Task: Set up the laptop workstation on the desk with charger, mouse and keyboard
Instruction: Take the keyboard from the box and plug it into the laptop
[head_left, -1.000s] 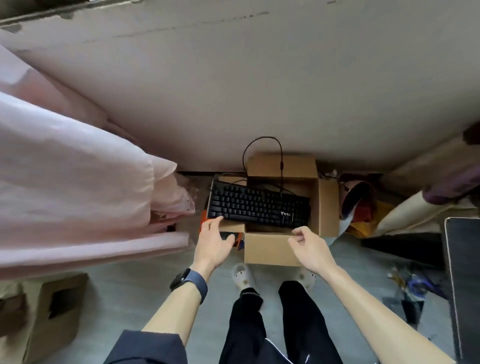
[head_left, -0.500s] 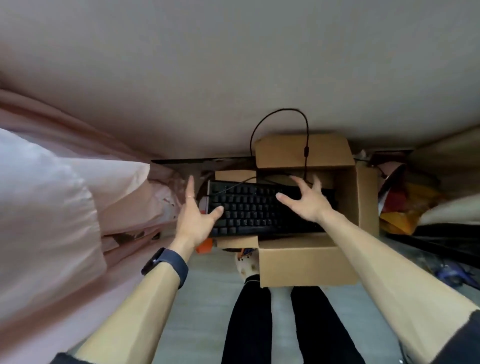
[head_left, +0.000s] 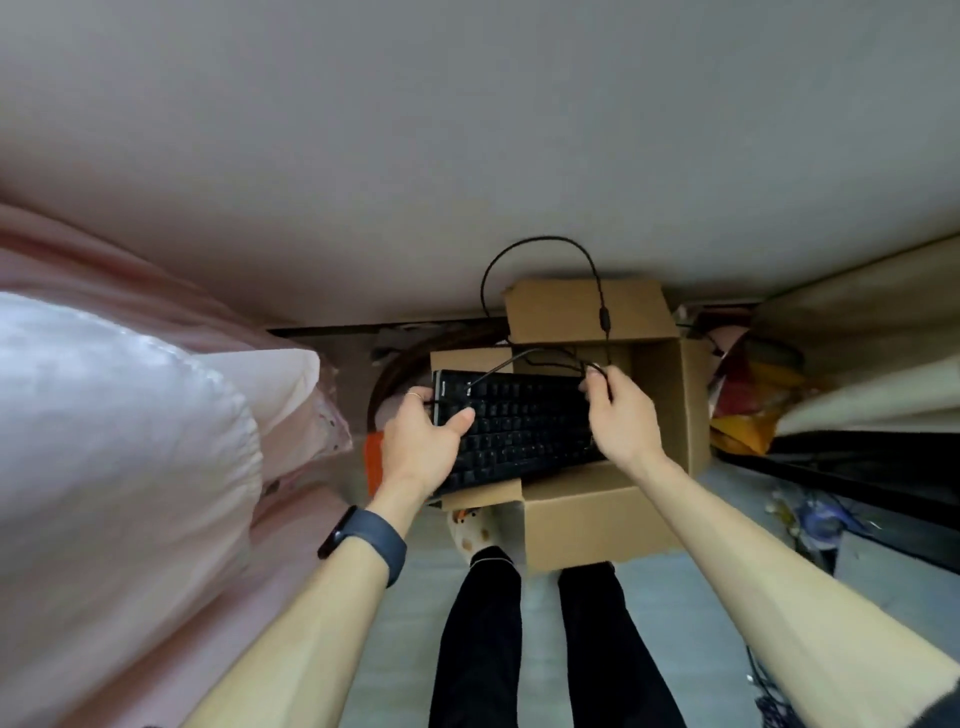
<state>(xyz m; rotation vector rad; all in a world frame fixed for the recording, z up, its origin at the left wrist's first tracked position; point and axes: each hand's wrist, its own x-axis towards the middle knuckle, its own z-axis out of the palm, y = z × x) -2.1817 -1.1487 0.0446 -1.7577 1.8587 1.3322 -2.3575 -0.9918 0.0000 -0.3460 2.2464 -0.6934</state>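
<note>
Bending over an open cardboard box (head_left: 597, 512) on the floor, hard up against the wall. Gripping the left end of the black keyboard (head_left: 524, 431) with the left hand (head_left: 415, 449): thumb down on the keys, fingers (head_left: 414, 397) curled round the edge and underneath. Pinching the keyboard's black cable (head_left: 604, 319) with the right hand (head_left: 626, 421), fingertips pressed together on the cord just over the keyboard's far right corner. Has the keyboard tilted across the box's open top, left end jutting out past the box's side. Has the cable arching high against the wall above the box's rear flap. Wearing a dark wristband (head_left: 371, 538) on the left wrist. Standing in black trousers, one pale slipper (head_left: 470, 527) showing just beside the box front. Hemmed in on the left by pink bedding (head_left: 130, 441), something orange (head_left: 373, 462) wedged between it and the keyboard
</note>
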